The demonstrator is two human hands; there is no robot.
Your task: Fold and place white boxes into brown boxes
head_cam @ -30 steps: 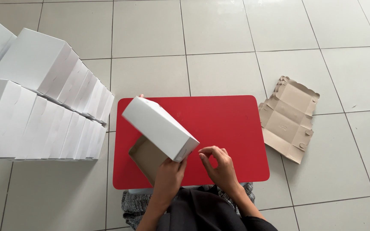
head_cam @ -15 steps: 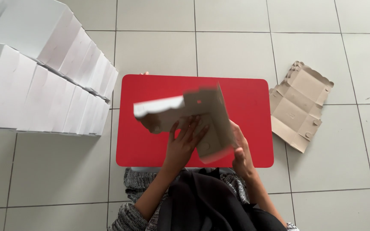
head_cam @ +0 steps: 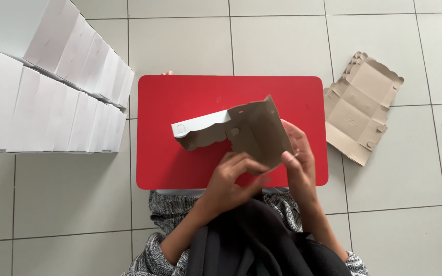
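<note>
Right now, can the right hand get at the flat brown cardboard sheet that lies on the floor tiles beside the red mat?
Probably yes: the flat brown cardboard sheet lies uncovered on the right hand's own side. But that hand holds the half-folded cardboard box.

Hidden and cut-off parts around the hands

The left hand [head_cam: 231, 176] covers the lower edge of the half-folded carton blank [head_cam: 246, 130], and the right hand [head_cam: 297, 153] hides its right corner, so the grip there cannot be made out. Both forearms run out at the bottom edge. The near rim of the red table [head_cam: 180, 163] disappears under the hands and the person's clothing. Far left of the left hand, the rows of folded white boxes [head_cam: 52, 102] are cropped by the left and top edges.
</note>
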